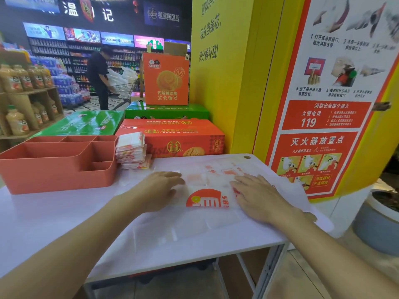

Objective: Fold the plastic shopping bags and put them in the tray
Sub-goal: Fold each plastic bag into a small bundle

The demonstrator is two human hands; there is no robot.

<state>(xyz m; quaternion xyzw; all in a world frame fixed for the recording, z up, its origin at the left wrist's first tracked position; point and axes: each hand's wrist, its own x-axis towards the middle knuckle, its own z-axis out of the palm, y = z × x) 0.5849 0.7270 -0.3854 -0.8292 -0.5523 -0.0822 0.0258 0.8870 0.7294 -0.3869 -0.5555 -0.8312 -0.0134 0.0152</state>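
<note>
A white plastic shopping bag (205,201) with a red and orange logo lies spread flat on the white table (54,223). My left hand (158,188) rests palm down on the bag's left part, fingers spread. My right hand (259,195) presses flat on its right part. Neither hand grips anything. An orange tray (58,169) with several compartments stands at the table's back left; the compartments I can see hold nothing. A stack of folded bags (131,151) sits just right of the tray.
Red and green cartons (172,137) stand behind the table. A yellow wall with a red fire-safety poster (319,126) rises on the right. A grey planter (380,219) stands past the table's right edge. A person with a cart (101,76) is far back in the aisle.
</note>
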